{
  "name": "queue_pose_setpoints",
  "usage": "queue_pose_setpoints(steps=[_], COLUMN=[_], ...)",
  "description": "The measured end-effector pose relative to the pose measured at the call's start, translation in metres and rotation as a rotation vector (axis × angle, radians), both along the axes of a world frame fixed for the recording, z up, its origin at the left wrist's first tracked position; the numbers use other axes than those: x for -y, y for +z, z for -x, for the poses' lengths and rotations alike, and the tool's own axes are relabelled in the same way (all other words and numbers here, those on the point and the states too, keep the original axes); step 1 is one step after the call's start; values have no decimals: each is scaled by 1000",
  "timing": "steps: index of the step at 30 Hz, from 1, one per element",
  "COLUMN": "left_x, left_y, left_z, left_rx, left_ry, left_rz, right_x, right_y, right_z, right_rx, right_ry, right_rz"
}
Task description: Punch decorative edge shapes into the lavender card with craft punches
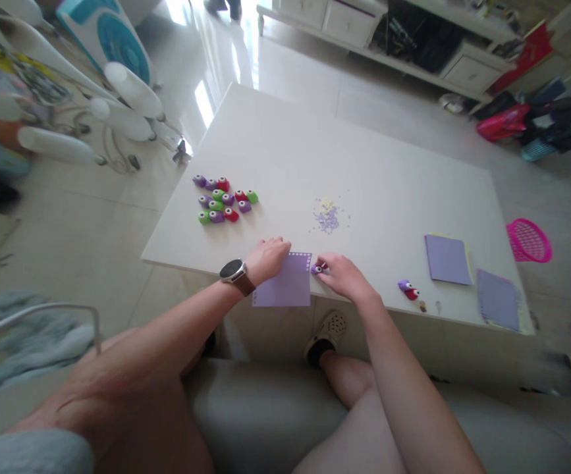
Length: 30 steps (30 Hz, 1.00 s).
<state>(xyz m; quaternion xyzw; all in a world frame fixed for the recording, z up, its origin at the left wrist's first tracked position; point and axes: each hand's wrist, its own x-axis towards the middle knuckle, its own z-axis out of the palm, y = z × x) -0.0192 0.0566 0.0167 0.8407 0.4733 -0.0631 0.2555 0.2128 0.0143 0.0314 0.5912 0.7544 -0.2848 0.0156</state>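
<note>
A sheet of purple paper (288,283) lies at the near table edge, its lower part jutting past it. Small punched holes run along its top edge, upper right side and lower left side. My left hand (268,258), with a watch on the wrist, holds the paper's upper left part against the table, fingers closed and slightly curled. At the sheet's right edge, my right hand (339,273) grips a small purple craft punch (317,269) between thumb and fingers. Pale purple and yellow punched confetti (327,217) lies in a pile beyond the hands.
Several purple, green and red craft punches (218,201) cluster on the left of the white table (364,158). Two more punches (408,289) lie right, near a purple paper stack (447,259) and another purple stack (498,299). A pink basket (529,240) stands beyond the table's right edge.
</note>
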Motion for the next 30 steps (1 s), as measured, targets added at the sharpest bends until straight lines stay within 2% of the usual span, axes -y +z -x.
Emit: queue_pose_setpoints(steps=[5,20,30], left_x=[-1,-4,-4], left_y=[-5,-6,-5], left_z=[1,0,0], left_rx=[40,67,69], left_ry=[3,45,49], left_rz=[15,42,51], right_x=[0,-1,-2], right_y=[0,1,2], right_z=[0,0,1], right_rx=[5,82,74], right_ry=[-2,-53,-38], right_rz=[-5,-61,-54])
